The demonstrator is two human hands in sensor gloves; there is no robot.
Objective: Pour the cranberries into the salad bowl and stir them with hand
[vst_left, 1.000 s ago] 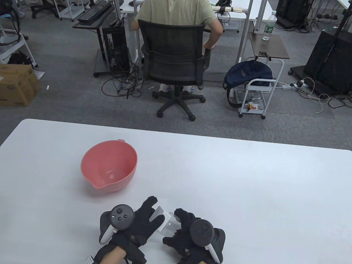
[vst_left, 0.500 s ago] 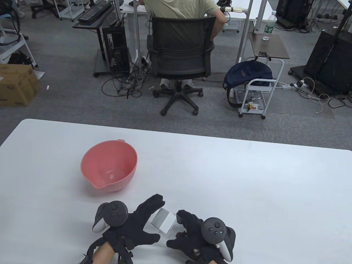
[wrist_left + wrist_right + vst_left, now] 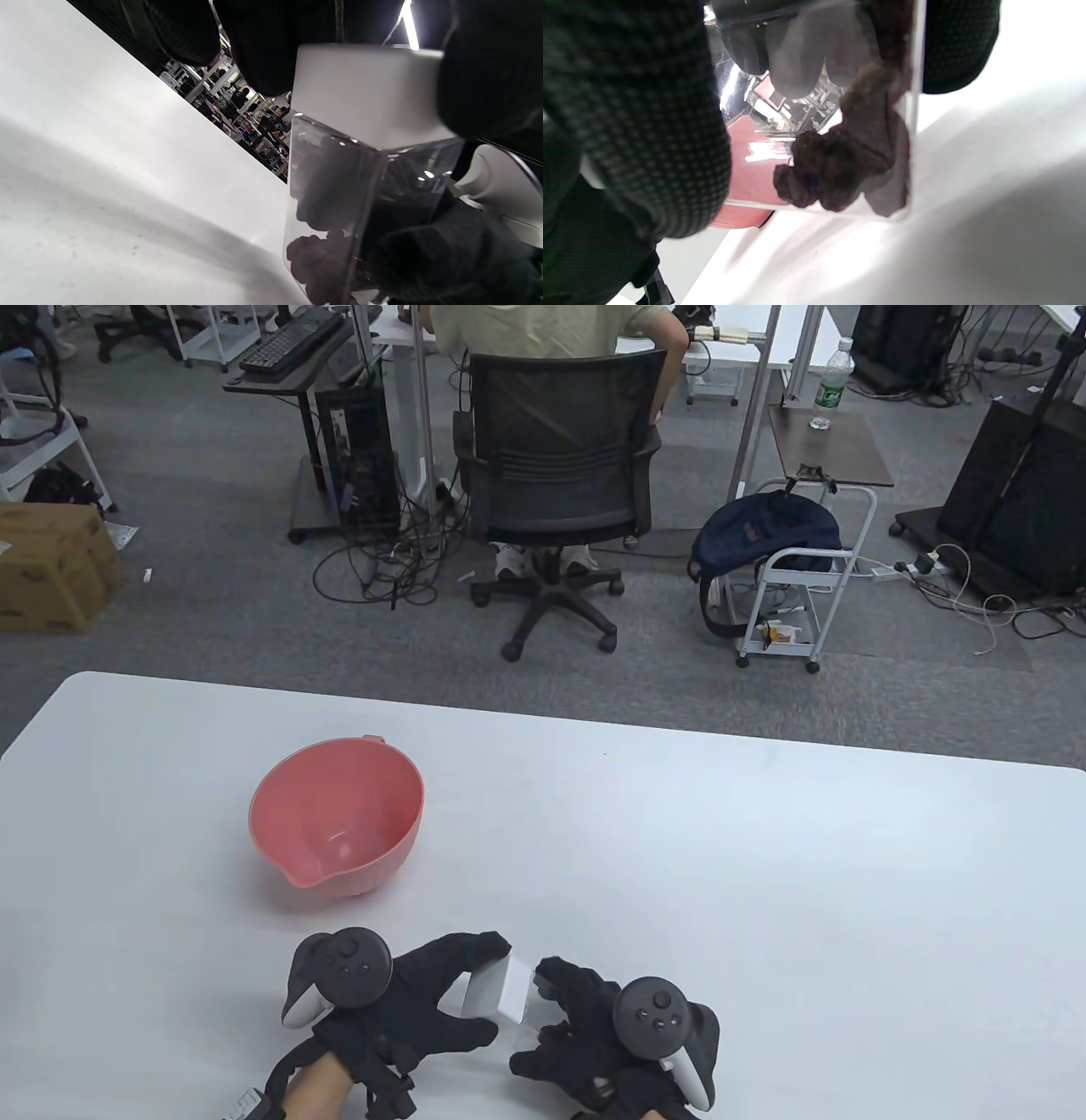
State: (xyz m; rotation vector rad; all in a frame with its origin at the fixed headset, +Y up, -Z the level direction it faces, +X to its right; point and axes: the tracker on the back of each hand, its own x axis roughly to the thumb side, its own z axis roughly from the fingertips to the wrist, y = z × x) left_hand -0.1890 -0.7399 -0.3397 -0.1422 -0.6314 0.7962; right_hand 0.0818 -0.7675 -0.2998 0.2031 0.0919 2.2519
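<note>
Left hand [image 3: 424, 993] clamped on the white lid [image 3: 490, 988] and right hand [image 3: 585, 1027] gripping the clear cranberry jar [image 3: 360, 212], the lid should lift straight off, the pink salad bowl [image 3: 339, 823] waiting beyond the left hand.

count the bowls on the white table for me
1. A single pink bowl stands on the white table, up and left of both hands, apart from them. The only other vessel there is the clear lidded container, held between the hands.
</note>
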